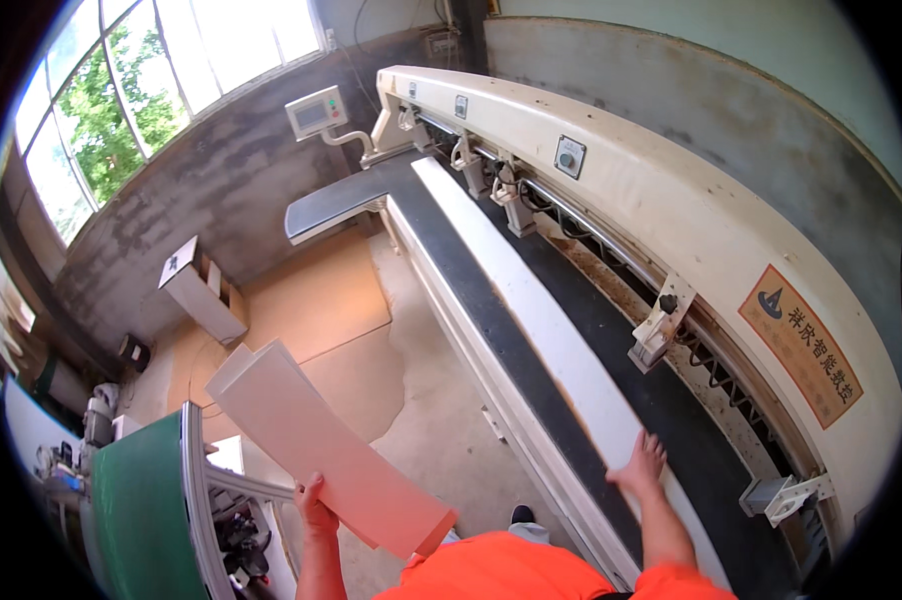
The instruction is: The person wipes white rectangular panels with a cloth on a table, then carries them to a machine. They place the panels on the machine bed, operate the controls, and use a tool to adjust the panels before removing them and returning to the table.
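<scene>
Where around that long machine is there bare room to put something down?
The dark side wing below the control panel looks bare, as does the dark bed between its left edge and the white board. It's crowded among the clamps under the cream beam, and where the right hand lies on the board.

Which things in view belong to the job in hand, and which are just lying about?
Apparently in use:
pale sheets, held in left hand
long white strip, under right hand
cream machine bearing the strip

Apparently lying about:
white box near the wall
brown cardboard on the floor
</scene>
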### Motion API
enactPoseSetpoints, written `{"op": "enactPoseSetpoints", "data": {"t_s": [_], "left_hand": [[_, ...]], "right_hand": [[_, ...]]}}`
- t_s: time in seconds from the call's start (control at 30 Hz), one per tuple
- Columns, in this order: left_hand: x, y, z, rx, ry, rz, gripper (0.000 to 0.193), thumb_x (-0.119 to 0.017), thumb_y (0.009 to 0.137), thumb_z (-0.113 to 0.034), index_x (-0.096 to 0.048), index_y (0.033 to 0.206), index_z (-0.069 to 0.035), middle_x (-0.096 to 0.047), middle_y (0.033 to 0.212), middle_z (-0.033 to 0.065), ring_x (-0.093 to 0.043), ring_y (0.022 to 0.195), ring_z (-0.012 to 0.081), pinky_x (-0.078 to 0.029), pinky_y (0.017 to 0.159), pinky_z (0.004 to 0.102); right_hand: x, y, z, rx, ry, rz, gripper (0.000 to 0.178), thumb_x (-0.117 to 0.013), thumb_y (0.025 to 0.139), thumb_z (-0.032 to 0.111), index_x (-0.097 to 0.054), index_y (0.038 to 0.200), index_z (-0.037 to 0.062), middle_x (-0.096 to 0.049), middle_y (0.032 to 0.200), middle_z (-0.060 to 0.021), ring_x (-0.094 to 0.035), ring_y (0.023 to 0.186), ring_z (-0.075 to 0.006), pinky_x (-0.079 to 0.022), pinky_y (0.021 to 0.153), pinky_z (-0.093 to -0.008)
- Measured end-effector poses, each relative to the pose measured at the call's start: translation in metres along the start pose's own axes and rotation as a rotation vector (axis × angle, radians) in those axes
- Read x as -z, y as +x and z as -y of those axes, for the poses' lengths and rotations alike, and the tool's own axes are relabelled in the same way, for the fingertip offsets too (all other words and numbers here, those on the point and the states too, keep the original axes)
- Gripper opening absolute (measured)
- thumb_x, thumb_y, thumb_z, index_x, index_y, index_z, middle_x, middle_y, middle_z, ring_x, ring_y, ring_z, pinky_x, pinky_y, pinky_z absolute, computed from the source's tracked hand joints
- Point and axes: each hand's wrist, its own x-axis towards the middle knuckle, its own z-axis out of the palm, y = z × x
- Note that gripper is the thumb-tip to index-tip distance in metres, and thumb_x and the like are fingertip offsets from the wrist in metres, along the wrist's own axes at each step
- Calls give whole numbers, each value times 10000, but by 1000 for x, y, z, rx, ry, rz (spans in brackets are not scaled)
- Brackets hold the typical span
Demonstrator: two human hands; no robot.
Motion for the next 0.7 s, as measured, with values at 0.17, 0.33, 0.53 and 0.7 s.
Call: {"op": "enactPoseSetpoints", "data": {"t_s": [0.17, 0.33, 0.53, 0.7], "left_hand": [[-24, 110, 24, 138, -81, 76, 577, -743, 838, -295, -575, 1298, 9, -674, 1166, 129, -677, 1076, 292, -548, 949, 434], [-14, 237, 38, 188, -150, 155, 611, -743, 848, -322, -563, 1337, -3, -662, 1213, 135, -654, 1113, 296, -530, 976, 443], [-9, 368, 4, 190, -158, 174, 588, -744, 869, -293, -555, 1338, 10, -658, 1217, 141, -654, 1098, 283, -534, 959, 432], [-40, 459, -13, 168, -147, 199, 644, -778, 850, -323, -553, 1318, 58, -678, 1166, 153, -676, 1034, 273, -549, 924, 419]], "right_hand": [[-18, -127, -14, -249, 18, 199, 1441, -987, 468, 426, -175, 1591, 33, -288, 1566, -300, -256, 1492, -478, -176, 1243, -576], [-50, -213, -56, -612, -357, 274, 1344, -952, 595, 339, -160, 1622, -13, -161, 1675, -288, -192, 1551, -437, -199, 1228, -628], [-65, -107, 79, -752, -122, 74, 987, -794, 771, 119, -284, 1611, 34, -178, 1698, -195, -277, 1543, -365, -235, 1268, -462], [-20, 20, 270, -307, 280, -60, 905, -796, 798, 238, -363, 1555, -5, -387, 1590, -262, -400, 1467, -402, -333, 1217, -492]]}}
